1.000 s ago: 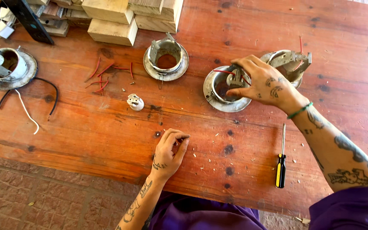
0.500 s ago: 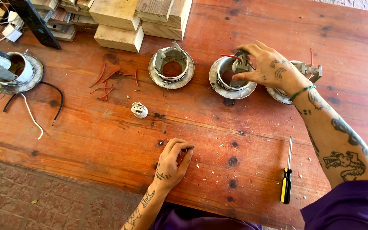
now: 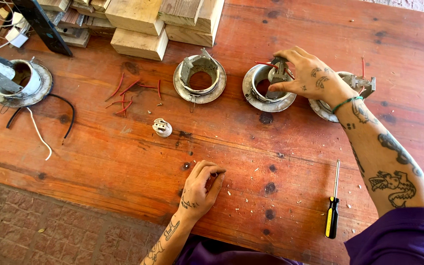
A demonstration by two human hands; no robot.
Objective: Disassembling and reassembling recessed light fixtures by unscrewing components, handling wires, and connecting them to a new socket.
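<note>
Shifted since half a second ago: right hand (image 3: 306, 74) slightly, fingers now pinching the grey bracket (image 3: 277, 73) at the far rim of the middle metal ring fixture (image 3: 269, 89); left hand (image 3: 201, 189) essentially unmoved.

Right hand: upper right of centre, reaching from the right edge, thumb and fingers closed narrow on the bracket, palm over the fixture's right side. Green band at wrist.

Middle metal ring fixture: round, silver-grey, flat flange on the counter (image 3: 99, 152), directly beneath and left of the right hand, touching it. Red wire ends showing at its top rim.

Left hand: lower centre, loosely curled, fingertips down on the counter near scattered pale chips; whether anything is held cannot be told.

Second ring fixture (image 3: 199, 78): just left of the first, apart from it.
Third ring fixture (image 3: 357, 87): right, partly hidden under the right wrist.
Fourth ring fixture (image 3: 19, 82): upper left, with black and white cables beside.
Red wire scraps (image 3: 126, 95): between fourth and second fixtures.
White lamp socket (image 3: 162, 127): centre left, alone.
Screwdriver (image 3: 332, 208): yellow-and-black handle, lower right, near the right forearm.
Wooden blocks (image 3: 148, 24): stacked, top centre.
Packages, labels, signs: none discernible.
</note>
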